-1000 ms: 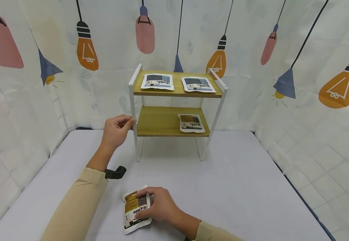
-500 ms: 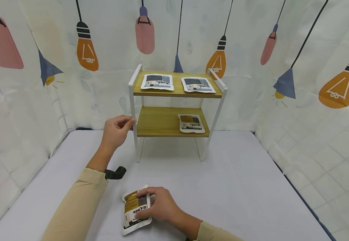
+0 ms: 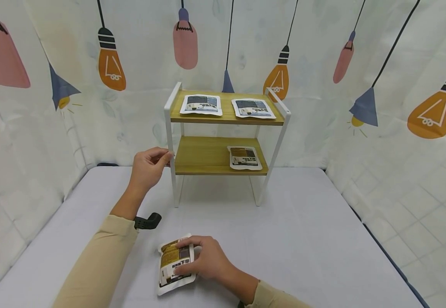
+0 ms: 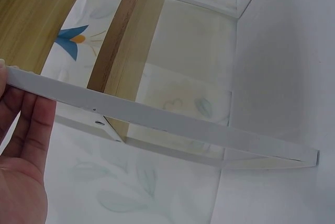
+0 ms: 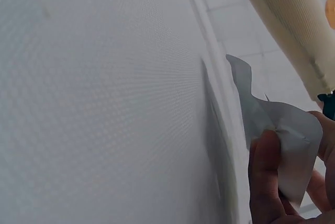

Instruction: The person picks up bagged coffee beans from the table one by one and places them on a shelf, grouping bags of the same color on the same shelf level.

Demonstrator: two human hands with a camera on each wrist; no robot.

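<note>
My left hand [image 3: 148, 170] pinches the white left post [image 4: 157, 116] of a two-tier shelf rack [image 3: 223, 121]; in the left wrist view its fingers lie behind the post, with the thumb at the frame's edge. Low over the table at front centre, my right hand [image 3: 210, 260] grips a flat white pouch [image 3: 174, 259] with a brown and gold label. The right wrist view shows the pale, bent back of this pouch [image 5: 298, 135] between fingers and thumb, close to the white cloth.
Two pouches with blue labels, a left one [image 3: 201, 105] and a right one [image 3: 253, 108], lie on the upper shelf. A brown-labelled pouch [image 3: 244, 158] lies at the right of the lower shelf [image 3: 201, 156]. Patterned curtains [image 3: 138, 111] enclose the white table [image 3: 304, 239].
The right hand and its pouch have shifted slightly, a little farther from me and to the right. The left hand stays on the post, and the rack has not moved.
</note>
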